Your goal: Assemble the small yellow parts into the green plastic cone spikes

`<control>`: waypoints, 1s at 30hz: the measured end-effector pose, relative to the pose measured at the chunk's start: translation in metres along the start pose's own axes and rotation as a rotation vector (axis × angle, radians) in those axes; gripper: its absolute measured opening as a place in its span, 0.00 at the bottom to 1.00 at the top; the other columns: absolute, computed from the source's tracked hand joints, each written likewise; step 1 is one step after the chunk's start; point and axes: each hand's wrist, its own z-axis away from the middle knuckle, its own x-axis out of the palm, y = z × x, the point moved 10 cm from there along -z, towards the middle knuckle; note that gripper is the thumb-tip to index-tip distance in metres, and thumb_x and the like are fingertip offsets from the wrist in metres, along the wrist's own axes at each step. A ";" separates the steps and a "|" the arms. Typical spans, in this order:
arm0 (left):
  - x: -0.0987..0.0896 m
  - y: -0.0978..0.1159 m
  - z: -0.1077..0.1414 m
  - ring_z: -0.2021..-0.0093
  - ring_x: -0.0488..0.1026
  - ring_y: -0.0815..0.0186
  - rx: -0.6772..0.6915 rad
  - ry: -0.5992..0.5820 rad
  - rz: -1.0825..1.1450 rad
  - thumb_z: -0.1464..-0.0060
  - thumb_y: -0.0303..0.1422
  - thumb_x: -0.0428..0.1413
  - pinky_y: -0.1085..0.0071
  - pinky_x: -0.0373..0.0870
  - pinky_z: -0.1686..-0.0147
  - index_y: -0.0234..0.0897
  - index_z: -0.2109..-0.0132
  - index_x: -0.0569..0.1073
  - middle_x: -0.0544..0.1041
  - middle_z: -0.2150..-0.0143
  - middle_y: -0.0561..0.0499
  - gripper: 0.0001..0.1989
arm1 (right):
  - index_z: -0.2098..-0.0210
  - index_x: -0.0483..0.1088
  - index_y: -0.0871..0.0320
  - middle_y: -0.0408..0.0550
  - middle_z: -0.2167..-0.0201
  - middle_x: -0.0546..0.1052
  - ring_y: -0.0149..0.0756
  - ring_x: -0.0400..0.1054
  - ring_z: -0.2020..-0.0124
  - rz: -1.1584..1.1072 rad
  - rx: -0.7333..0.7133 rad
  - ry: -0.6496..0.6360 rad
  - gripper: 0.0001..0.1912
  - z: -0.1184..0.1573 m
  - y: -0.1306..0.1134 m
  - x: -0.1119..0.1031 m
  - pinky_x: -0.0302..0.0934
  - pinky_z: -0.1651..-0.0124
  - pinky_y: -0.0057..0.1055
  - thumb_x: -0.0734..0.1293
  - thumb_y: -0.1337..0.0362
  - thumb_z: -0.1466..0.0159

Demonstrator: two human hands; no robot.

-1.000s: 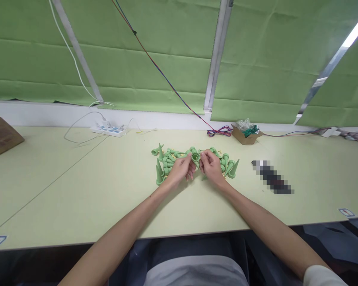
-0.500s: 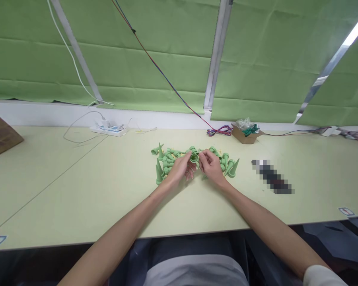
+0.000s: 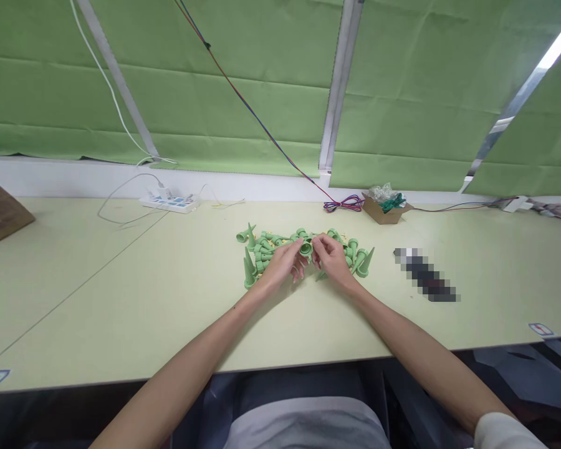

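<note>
My left hand (image 3: 284, 264) is closed on a green plastic watering spike (image 3: 305, 249), its round hollow end turned up towards me. Close against the right side of that end is my right hand (image 3: 330, 257), thumb and fingertips pinched together. Whatever sits between those fingertips is too small or hidden to make out. Around and behind both hands lies a pile of similar green spikes (image 3: 264, 242), with small yellow bits among them. Several spikes stand point-up at the pile's edges, such as the cone-shaped spike (image 3: 365, 263) at the right.
On the pale table (image 3: 135, 312), a power strip (image 3: 171, 202) sits at the back left. A small cardboard box (image 3: 384, 214) with plastic wrap stands behind the pile, beside coiled wires (image 3: 348, 203). A pixelated dark object (image 3: 427, 276) lies at right, a brown bag (image 3: 2, 212) far left.
The held spike's open end has tilted slightly and shifted a little to the right. Both hands keep nearly the same places, and the pile looks unchanged.
</note>
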 end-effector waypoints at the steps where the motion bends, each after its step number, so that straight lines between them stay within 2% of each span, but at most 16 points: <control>1: 0.000 0.000 0.000 0.79 0.69 0.70 0.004 -0.002 0.000 0.42 0.52 0.51 0.75 0.61 0.85 0.35 0.69 0.69 0.73 0.71 0.47 0.23 | 0.74 0.61 0.54 0.37 0.84 0.64 0.28 0.57 0.85 0.011 -0.001 -0.004 0.22 0.000 0.000 0.000 0.52 0.81 0.29 0.63 0.43 0.36; 13: 0.005 0.002 0.003 0.78 0.70 0.70 0.004 -0.068 -0.025 0.43 0.53 0.52 0.75 0.62 0.84 0.34 0.67 0.71 0.74 0.70 0.45 0.23 | 0.77 0.58 0.54 0.38 0.86 0.64 0.29 0.58 0.85 0.112 0.013 -0.028 0.25 0.001 0.005 0.002 0.53 0.79 0.30 0.58 0.41 0.34; 19: 0.004 -0.001 0.001 0.77 0.71 0.69 0.014 -0.061 -0.078 0.43 0.49 0.54 0.75 0.62 0.84 0.35 0.66 0.68 0.73 0.70 0.48 0.19 | 0.77 0.57 0.54 0.38 0.87 0.62 0.29 0.56 0.85 0.098 0.029 -0.034 0.25 0.001 0.010 0.002 0.50 0.79 0.30 0.59 0.42 0.34; 25: 0.004 0.009 0.004 0.82 0.67 0.69 0.117 -0.055 -0.264 0.43 0.50 0.53 0.73 0.59 0.83 0.39 0.72 0.60 0.68 0.81 0.54 0.21 | 0.77 0.55 0.53 0.35 0.86 0.55 0.28 0.51 0.86 0.050 0.074 -0.019 0.25 0.001 0.016 0.001 0.47 0.82 0.30 0.61 0.42 0.35; 30: 0.006 0.016 0.009 0.81 0.65 0.69 0.195 -0.052 -0.404 0.42 0.48 0.51 0.72 0.59 0.80 0.39 0.69 0.62 0.69 0.78 0.54 0.18 | 0.79 0.54 0.54 0.36 0.86 0.53 0.28 0.50 0.85 0.112 0.064 0.007 0.26 0.000 0.017 -0.003 0.47 0.81 0.30 0.60 0.42 0.35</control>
